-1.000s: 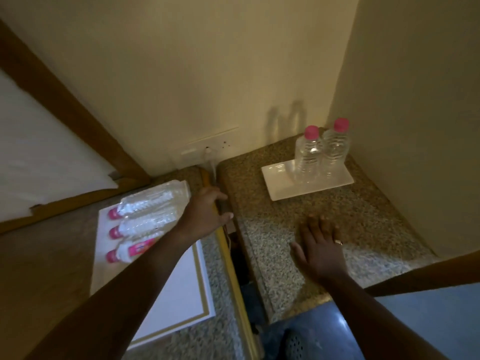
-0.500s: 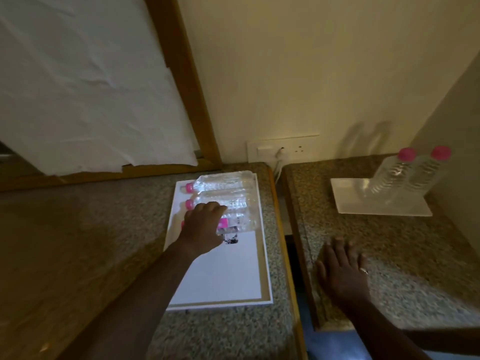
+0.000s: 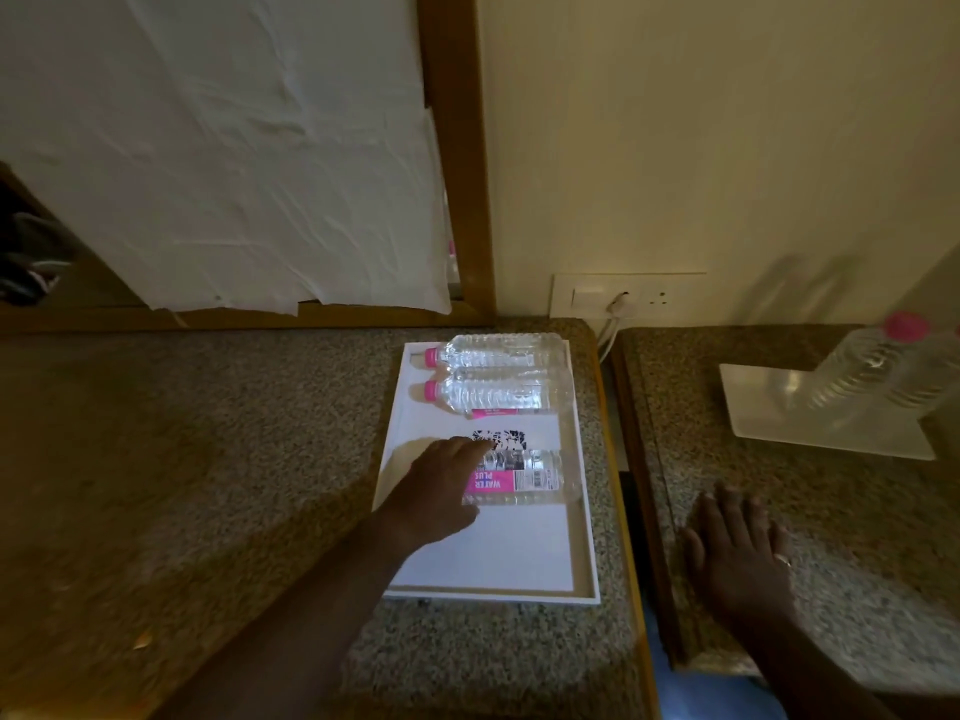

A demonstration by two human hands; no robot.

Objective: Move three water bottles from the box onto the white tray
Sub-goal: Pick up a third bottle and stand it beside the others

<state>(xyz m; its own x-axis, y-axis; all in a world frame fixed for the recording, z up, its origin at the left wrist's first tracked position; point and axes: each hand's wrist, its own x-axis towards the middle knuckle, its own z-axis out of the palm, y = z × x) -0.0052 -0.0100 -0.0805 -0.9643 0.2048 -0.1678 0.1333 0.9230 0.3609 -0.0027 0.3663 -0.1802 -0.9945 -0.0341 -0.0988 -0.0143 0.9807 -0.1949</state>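
Note:
A shallow white box point(image 3: 582, 511) lies on the left granite counter with three clear pink-capped water bottles on their sides. Two bottles lie at its far end, one point(image 3: 498, 350) behind the other point(image 3: 504, 394). The nearest bottle point(image 3: 530, 478), with a pink label, lies apart from them, and my left hand point(image 3: 441, 491) wraps over its neck end, hiding its cap. My right hand point(image 3: 737, 553) rests flat, fingers spread, on the right counter. The white tray point(image 3: 769, 407) sits at the far right with two upright bottles point(image 3: 872, 371) on it.
A dark gap point(image 3: 631, 511) separates the two granite counters. A wall socket with a plugged cable point(image 3: 618, 298) sits behind the gap. A wooden-framed panel covered with white paper point(image 3: 234, 148) stands behind the left counter.
The view swung left toward the box. My left hand went from the counter edge onto the nearest bottle, which now lies farther from the other two. My right hand stayed flat.

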